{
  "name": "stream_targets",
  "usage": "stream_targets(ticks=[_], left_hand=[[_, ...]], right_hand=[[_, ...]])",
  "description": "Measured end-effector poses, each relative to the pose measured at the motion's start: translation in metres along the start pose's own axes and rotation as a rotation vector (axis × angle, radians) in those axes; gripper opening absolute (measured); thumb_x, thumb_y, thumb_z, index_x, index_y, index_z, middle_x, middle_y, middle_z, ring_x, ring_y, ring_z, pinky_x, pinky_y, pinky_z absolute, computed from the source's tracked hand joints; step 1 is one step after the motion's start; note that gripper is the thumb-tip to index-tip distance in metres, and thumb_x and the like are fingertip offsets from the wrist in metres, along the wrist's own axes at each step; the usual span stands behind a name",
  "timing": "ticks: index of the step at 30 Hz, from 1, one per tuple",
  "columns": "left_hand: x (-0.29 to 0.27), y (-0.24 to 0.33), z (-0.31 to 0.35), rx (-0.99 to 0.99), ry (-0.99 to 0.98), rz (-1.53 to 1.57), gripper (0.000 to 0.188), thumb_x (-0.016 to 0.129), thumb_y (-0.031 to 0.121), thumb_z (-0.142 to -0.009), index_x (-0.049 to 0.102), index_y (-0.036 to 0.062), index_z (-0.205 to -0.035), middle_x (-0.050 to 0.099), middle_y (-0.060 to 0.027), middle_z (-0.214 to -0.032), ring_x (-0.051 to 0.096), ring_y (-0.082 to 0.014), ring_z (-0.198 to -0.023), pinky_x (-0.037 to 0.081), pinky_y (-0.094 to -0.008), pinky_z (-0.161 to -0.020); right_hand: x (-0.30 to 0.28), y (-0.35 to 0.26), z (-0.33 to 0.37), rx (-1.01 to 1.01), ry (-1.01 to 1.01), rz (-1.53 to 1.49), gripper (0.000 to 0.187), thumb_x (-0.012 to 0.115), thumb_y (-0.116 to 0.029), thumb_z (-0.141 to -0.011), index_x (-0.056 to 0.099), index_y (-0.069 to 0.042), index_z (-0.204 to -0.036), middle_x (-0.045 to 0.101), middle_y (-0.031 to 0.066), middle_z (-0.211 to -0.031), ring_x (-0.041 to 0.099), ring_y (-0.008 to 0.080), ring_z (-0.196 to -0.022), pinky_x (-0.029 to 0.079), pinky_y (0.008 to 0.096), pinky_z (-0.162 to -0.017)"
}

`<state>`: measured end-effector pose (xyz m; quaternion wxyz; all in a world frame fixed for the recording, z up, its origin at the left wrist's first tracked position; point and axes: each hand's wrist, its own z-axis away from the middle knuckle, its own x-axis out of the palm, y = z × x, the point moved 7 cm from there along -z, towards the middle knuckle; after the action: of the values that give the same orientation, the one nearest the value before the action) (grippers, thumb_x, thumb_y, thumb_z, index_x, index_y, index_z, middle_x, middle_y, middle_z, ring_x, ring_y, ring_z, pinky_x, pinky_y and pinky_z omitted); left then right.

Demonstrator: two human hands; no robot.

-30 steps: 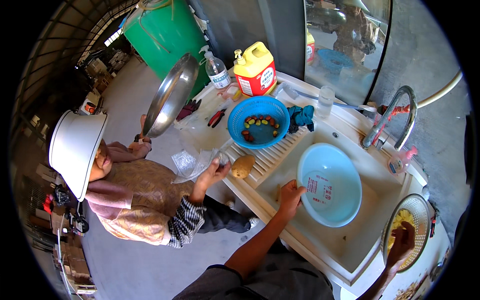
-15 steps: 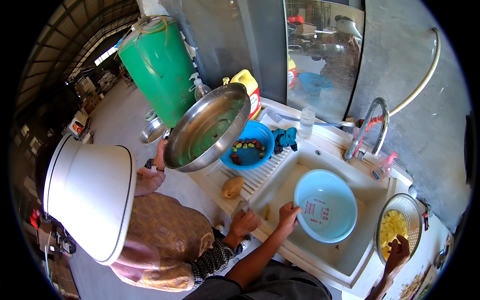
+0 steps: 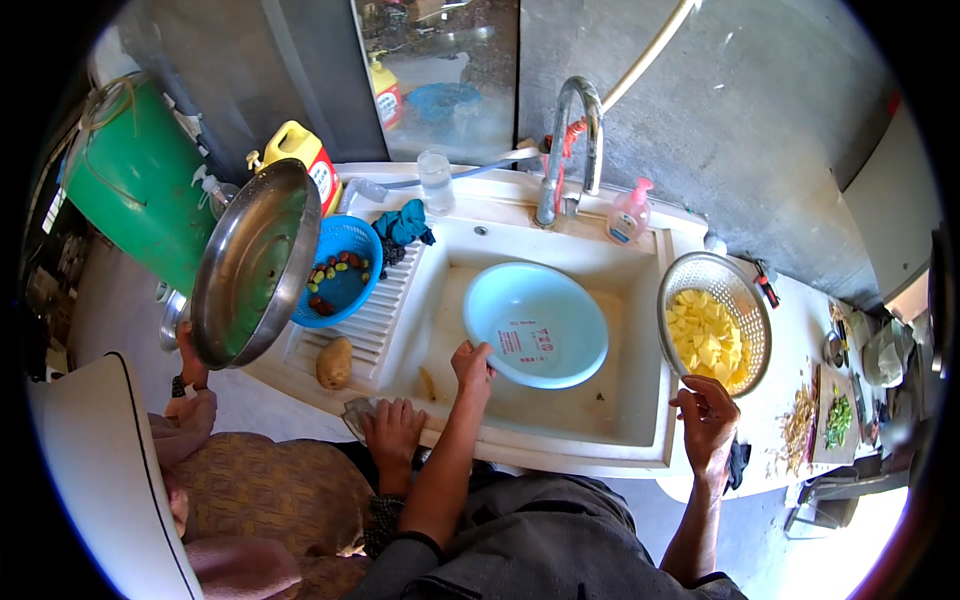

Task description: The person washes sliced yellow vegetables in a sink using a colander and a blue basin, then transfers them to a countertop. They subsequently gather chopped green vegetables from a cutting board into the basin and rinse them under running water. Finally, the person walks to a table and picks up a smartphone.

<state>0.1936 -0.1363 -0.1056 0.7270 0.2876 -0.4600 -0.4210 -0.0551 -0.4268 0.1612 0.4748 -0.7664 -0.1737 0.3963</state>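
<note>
Pinching the lower-left rim of the light-blue basin (image 3: 552, 305) at mid-frame, the left hand (image 3: 473, 366) holds likely light, springy plastic, slippery when wet; the rim suits gripping. Right of centre, the right hand (image 3: 708, 412) curls by the colander (image 3: 744, 292), its hold impossible to tell.

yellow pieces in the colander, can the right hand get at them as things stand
Probably yes: the right hand is by the near rim of the colander, whose open top leaves the yellow pieces uncovered.
</note>
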Motion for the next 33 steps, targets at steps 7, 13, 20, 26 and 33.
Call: stream_targets(ticks=[7,13,20,26,33], left_hand=[[-0.019,-0.015,-0.014,-0.074,0.032,-0.033,0.012,0.065,0.002,-0.076,0.054,0.0063,-0.076,0.057,-0.0046,-0.065,0.046,-0.0112,-0.044,0.034,-0.0264,-0.037],[-0.042,-0.043,-0.039,-0.049,0.131,-0.179,0.012,0.069,0.008,-0.074,0.062,0.0033,-0.084,0.057,-0.0036,-0.068,0.053,-0.0140,-0.056,0.040,-0.0300,-0.045],[-0.072,-0.059,-0.076,0.093,0.085,-0.431,0.044,0.068,0.009,-0.072,0.058,-0.0117,-0.110,0.063,-0.0176,-0.100,0.060,-0.0262,-0.084,0.052,-0.0406,-0.076],[-0.042,-0.022,-0.036,0.328,0.029,-0.609,0.067,0.067,0.017,-0.078,0.043,-0.0102,-0.134,0.049,-0.0245,-0.131,0.053,-0.0317,-0.113,0.046,-0.0439,-0.098],[-0.058,-0.024,-0.029,0.457,-0.038,-0.688,0.077,0.070,0.031,-0.086,0.037,-0.0064,-0.145,0.039,-0.0285,-0.145,0.047,-0.0386,-0.129,0.043,-0.0478,-0.104]], right_hand=[[0.014,0.006,0.027,0.081,-0.041,0.029,0.017,0.067,0.003,-0.087,0.070,0.005,-0.103,0.071,0.0135,-0.101,0.073,0.0168,-0.078,0.057,0.0255,-0.064],[0.044,-0.007,0.030,0.038,-0.164,0.051,0.021,0.071,0.003,-0.083,0.070,0.002,-0.104,0.070,0.0116,-0.102,0.068,0.0129,-0.075,0.056,0.0255,-0.062],[0.058,-0.043,0.019,-0.214,-0.269,0.110,0.020,0.069,-0.002,-0.087,0.071,-0.002,-0.107,0.068,0.0122,-0.092,0.066,0.0194,-0.069,0.055,0.0316,-0.060],[-0.024,-0.011,0.054,-0.016,0.063,0.264,0.031,0.063,0.002,-0.087,0.067,-0.002,-0.118,0.068,0.0110,-0.090,0.067,0.0185,-0.069,0.056,0.0301,-0.062],[-0.158,0.080,0.183,0.480,0.285,0.457,0.031,0.065,-0.002,-0.085,0.067,0.002,-0.116,0.071,0.0127,-0.092,0.071,0.0218,-0.073,0.057,0.0333,-0.066]])
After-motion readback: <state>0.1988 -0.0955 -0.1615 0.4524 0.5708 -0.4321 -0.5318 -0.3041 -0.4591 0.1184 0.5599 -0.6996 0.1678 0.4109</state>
